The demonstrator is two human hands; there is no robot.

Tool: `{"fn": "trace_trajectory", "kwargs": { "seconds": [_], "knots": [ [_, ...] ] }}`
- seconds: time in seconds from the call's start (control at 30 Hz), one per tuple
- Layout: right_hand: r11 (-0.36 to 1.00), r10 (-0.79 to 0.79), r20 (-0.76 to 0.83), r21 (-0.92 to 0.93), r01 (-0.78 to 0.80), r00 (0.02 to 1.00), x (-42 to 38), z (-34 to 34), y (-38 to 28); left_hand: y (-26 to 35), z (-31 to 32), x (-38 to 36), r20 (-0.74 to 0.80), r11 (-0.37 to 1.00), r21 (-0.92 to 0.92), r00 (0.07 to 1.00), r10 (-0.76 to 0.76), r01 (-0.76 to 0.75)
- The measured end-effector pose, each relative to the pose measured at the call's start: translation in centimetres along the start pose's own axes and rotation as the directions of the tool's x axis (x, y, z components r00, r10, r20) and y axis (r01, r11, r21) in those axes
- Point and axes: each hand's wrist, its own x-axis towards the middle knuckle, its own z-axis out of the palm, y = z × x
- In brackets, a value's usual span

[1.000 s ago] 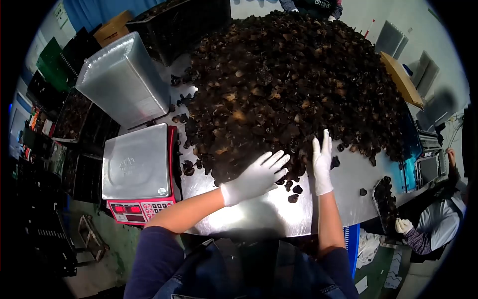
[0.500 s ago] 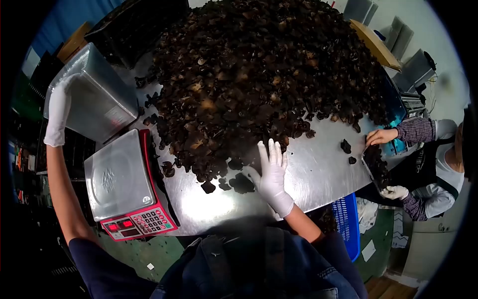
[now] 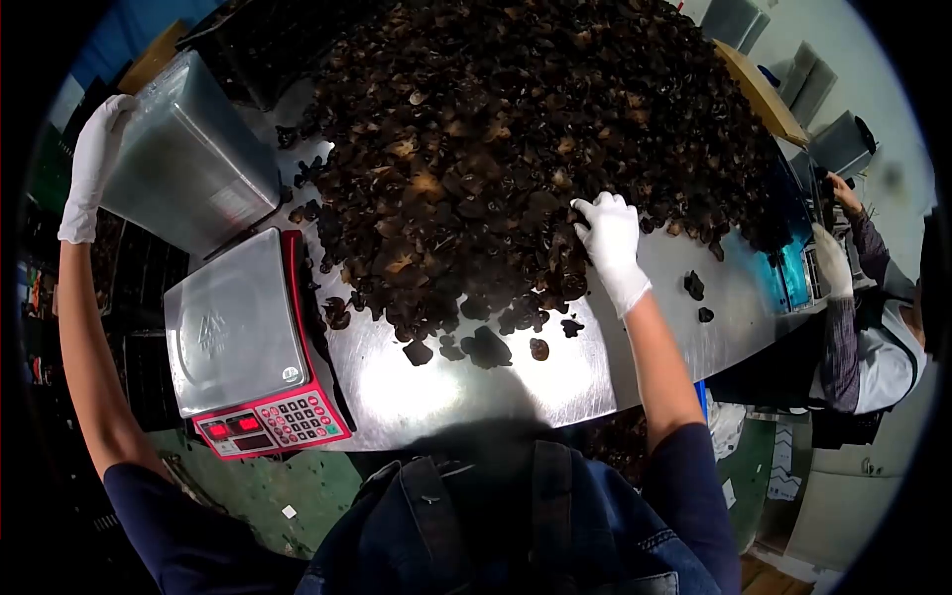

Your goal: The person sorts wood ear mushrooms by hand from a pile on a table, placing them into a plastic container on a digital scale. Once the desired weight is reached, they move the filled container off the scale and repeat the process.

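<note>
My left hand [image 3: 97,159], in a white glove, is at the upper left edge of a tall stack of clear plastic boxes [image 3: 198,154]. Its fingers are bent against the stack's rim. On the near right side of a large heap of dark brown black fungus [image 3: 466,129] rests my gloved right hand [image 3: 610,243]. Those fingers are curled down into the heap, and whatever lies under them is hidden. A few loose fungus pieces [image 3: 486,347] lie on the steel table [image 3: 446,402] before the heap.
A red digital scale [image 3: 238,327] with a bare steel pan stands at the table's left. Black crates [image 3: 253,50] are behind the boxes. At the right, a co-worker's gloved hand [image 3: 833,260] and bare hand [image 3: 845,195] are near a blue tray [image 3: 778,263]. Two loose fungus pieces [image 3: 694,286] lie nearby.
My right hand has moved forward and right onto the heap, its spread fingers now curled. My left hand has shifted up and left along the boxes. The co-worker's hands have moved farther back.
</note>
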Motion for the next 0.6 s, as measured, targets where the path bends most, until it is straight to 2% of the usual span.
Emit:
{"fn": "trace_trajectory", "kwargs": {
  "seconds": [0.03, 0.07, 0.13, 0.17, 0.2, 0.23, 0.27, 0.33, 0.37, 0.4, 0.47, 0.5, 0.53, 0.57, 0.6],
  "knots": [
    [0.998, -0.01, 0.036, -0.055, 0.012, 0.999, 0.6, 0.5, 0.3, -0.2, 0.0, -0.5, -0.036, 0.986, 0.165, 0.998, 0.041, -0.034],
    [0.994, -0.022, 0.071, -0.11, 0.029, 0.997, 1.1, 0.8, 0.6, -0.4, 0.0, -1.2, -0.04, 0.985, 0.168, 0.999, 0.034, -0.027],
    [0.989, -0.05, 0.107, -0.131, 0.064, 0.993, 1.8, 0.8, 1.0, 2.4, -1.0, -3.2, -0.132, 0.917, 0.37, 0.969, 0.209, -0.147],
    [0.996, -0.071, 0.021, -0.054, 0.072, 0.997, 1.3, 1.4, 1.6, 4.4, -1.5, -4.5, -0.18, 0.838, 0.514, 0.933, 0.313, -0.182],
    [0.999, -0.034, 0.005, -0.033, 0.034, 0.999, 0.9, 1.4, 1.9, 6.9, -1.8, -6.7, -0.201, 0.837, 0.534, 0.944, 0.263, -0.12],
    [0.997, 0.01, -0.023, 0.08, -0.008, 1.0, 0.2, 1.3, 2.2, 10.4, -2.6, -9.1, -0.223, 0.867, 0.48, 0.938, 0.264, -0.13],
    [0.98, 0.058, -0.045, 0.192, -0.049, 0.997, -0.7, 1.0, 2.5, 13.2, -3.0, -11.2, -0.174, 0.86, 0.491, 0.952, 0.25, -0.136],
    [0.943, 0.124, -0.102, 0.322, -0.085, 0.987, -2.8, 0.0, 3.2, 16.9, -2.4, -16.8, -0.086, 0.91, 0.412, 0.992, 0.094, -0.05],
    [0.894, 0.133, -0.138, 0.444, -0.059, 0.981, -4.3, -1.2, 3.4, 18.4, -1.8, -18.8, -0.096, 0.927, 0.371, 0.99, 0.103, -0.061],
    [0.874, 0.149, -0.084, 0.478, -0.091, 0.985, -6.3, -3.2, 3.2, 19.2, -0.9, -21.3, -0.09, 0.912, 0.408, 0.993, 0.077, -0.034],
    [0.908, 0.085, 0.286, 0.372, -0.192, 0.954, -11.3, -8.3, 4.3, 19.4, 0.6, -25.6, 0.03, 0.942, 0.333, 0.998, -0.061, 0.047],
    [0.921, 0.078, 0.522, 0.288, -0.262, 0.849, -14.4, -9.1, 6.0, 18.9, 1.6, -27.6, 0.09, 0.954, 0.292, 0.99, -0.105, 0.075],
    [0.911, 0.099, 0.67, 0.238, -0.338, 0.736, -16.4, -11.8, 6.6, 18.7, 2.3, -29.1, 0.153, 0.962, 0.253, 0.977, -0.147, 0.105],
    [0.971, 0.03, 0.655, 0.161, -0.178, 0.755, -17.3, -14.2, 6.2, 19.4, 2.4, -29.4, 0.169, 0.969, 0.21, 0.971, -0.168, 0.131],
    [0.971, 0.022, 0.666, 0.164, -0.175, 0.745, -18.7, -13.9, 6.7, 20.8, 2.2, -29.3, 0.186, 0.973, 0.169, 0.965, -0.187, 0.156]
  ]
}}
